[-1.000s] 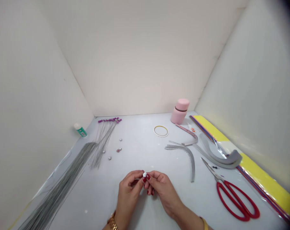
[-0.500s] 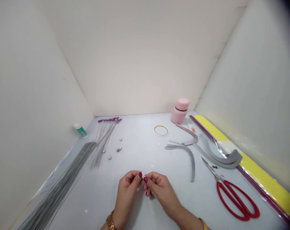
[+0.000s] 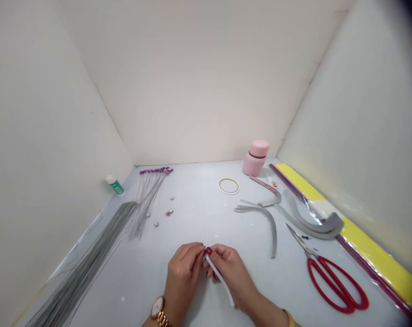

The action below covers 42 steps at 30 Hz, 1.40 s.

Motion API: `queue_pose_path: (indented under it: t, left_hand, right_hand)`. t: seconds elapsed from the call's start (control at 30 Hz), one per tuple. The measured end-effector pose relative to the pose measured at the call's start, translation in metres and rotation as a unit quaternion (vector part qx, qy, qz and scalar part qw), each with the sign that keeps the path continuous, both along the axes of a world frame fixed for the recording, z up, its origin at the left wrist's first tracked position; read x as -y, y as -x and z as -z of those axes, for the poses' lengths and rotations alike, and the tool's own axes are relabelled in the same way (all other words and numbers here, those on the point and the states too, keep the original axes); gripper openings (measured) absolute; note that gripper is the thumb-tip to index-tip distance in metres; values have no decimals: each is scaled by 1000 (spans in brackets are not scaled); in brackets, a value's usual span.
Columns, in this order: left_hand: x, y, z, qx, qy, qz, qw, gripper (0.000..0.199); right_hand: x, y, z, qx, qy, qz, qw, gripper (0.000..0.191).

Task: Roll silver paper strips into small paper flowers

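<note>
A narrow whitish paper strip (image 3: pixel 221 277) runs down from the pinched fingertips, slanting across my right palm with its lower end loose. My right hand (image 3: pixel 231 270) grips its upper end between thumb and index finger. My left hand (image 3: pixel 183 265) meets it at the same spot, thumb and fingers pinched on the strip's tip, which the fingers mostly hide. Both hands are just above the table at the front middle. Several small silvery rolled pieces (image 3: pixel 156 224) lie beyond my left hand, one of them with red on it.
At left lie a grey wire bundle (image 3: pixel 90 259), purple-tipped wires (image 3: pixel 154 171) and a green-white glue stick (image 3: pixel 115 185). To the right are red-handled scissors (image 3: pixel 338 286), curved grey strips (image 3: pixel 270 227), a tape ring (image 3: pixel 229 186), a pink flask (image 3: pixel 256 158) and yellow sheets (image 3: pixel 369 254).
My left hand has rolled over, its back and the watch face turning up. The strip's length has come into view along my right palm. The things on the table stay put.
</note>
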<state>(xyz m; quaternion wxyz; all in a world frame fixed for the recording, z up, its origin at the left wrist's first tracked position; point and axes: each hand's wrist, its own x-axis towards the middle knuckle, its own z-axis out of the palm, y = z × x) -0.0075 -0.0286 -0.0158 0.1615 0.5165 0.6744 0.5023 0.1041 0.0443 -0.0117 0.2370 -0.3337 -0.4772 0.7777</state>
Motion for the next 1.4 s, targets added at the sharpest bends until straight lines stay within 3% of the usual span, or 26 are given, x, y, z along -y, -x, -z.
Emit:
queue_pose_path:
  t: [0.23, 0.47, 0.63, 0.93, 1.23, 1.4]
  left_hand:
    - [1, 0, -1, -15, -2, 37, 999, 24]
    - [-4, 1, -5, 82, 19, -7, 996, 21]
    - [-7, 3, -9, 145, 27, 39, 988, 18]
    - [-9, 2, -15, 272, 66, 44, 959, 12]
    - [-10, 0, 1, 387, 73, -10, 919, 14]
    - [-10, -6, 0, 429, 69, -11, 901, 14]
  right_hand:
    - [-3, 0, -3, -9, 24, 15, 1000, 33]
    - [-4, -1, -5, -4, 32, 11, 999, 33]
    - [-5, 0, -4, 1, 23, -1, 1000, 38]
    - [-7, -2, -1, 13, 16, -13, 1000, 38]
    - [-6, -1, 3, 40, -12, -13, 999, 29]
    - [-5, -1, 6, 48, -17, -13, 999, 23]
